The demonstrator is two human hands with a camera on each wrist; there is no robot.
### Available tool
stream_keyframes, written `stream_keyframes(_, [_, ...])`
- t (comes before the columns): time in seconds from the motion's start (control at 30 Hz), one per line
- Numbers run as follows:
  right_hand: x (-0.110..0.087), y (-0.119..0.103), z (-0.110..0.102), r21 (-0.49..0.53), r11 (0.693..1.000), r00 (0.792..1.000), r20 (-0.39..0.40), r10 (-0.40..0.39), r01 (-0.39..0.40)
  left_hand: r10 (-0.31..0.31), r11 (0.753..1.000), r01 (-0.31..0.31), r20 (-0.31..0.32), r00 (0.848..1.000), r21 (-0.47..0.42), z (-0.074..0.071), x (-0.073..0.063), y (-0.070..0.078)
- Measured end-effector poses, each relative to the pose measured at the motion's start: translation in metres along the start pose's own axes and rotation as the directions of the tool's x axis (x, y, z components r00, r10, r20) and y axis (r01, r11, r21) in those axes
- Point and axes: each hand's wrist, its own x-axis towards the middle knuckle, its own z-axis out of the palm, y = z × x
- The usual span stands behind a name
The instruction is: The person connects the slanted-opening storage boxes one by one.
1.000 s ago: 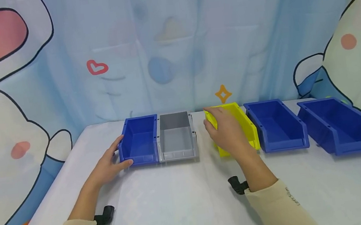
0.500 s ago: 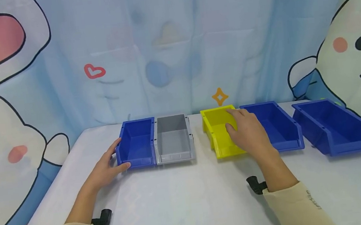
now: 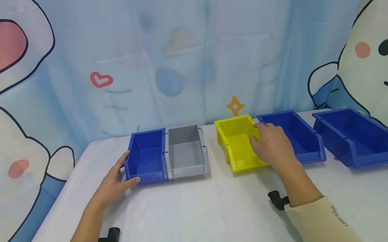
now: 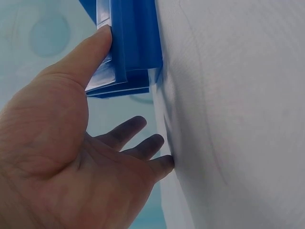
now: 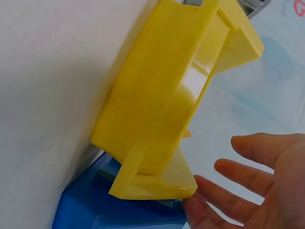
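My left hand is at the left blue storage bin, its thumb against the front corner and a finger along the left side. In the left wrist view that thumb touches the bin's front edge, while the other fingers spread loosely beside it. Over the right side of the yellow storage bin is my right hand, fingers relaxed. The right wrist view has its fingertips right at a corner of the yellow wall. A grey bin stands snug against the left blue one.
Right of the yellow bin stands a second blue bin, partly behind the right hand. A third blue bin sits angled near the right table edge. A printed curtain hangs behind the white table.
My right hand has moved from the yellow bin's left wall to its right side. The yellow bin's front has swung left, so it sits straighter. The left hand has stayed put.
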Motion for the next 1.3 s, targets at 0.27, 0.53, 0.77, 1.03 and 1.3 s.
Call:
stream_keyframes(0.27, [0.003, 0.0, 0.0, 0.03, 0.999, 0.999, 0.034, 0.028, -0.029, 0.005, 1.0, -0.005, -0.006, 1.0, 0.0, 0.0, 0.002, -0.002])
stream_keyframes(0.53, [0.006, -0.001, -0.006, 0.159, 0.973, 0.974, 0.18, 0.139, -0.168, 0.019, 1.0, -0.019, -0.011, 1.0, -0.001, -0.001, 0.002, -0.002])
stream_keyframes(0.77, [0.009, 0.0, -0.005, 0.213, 0.942, 0.932, 0.31, 0.189, -0.261, 0.013, 1.0, -0.013, -0.004, 1.0, -0.012, -0.001, 0.003, 0.001])
stream_keyframes(1.03, [0.013, 0.009, 0.003, 0.299, 0.896, 0.91, 0.357, 0.213, -0.327, 0.019, 1.0, -0.019, -0.002, 1.0, -0.004, -0.002, 0.002, 0.0])
stream_keyframes(1.3, [0.013, 0.013, 0.003, 0.339, 0.89, 0.926, 0.324, 0.194, -0.305, 0.012, 1.0, -0.012, 0.0, 1.0, -0.009, -0.001, 0.001, 0.0])
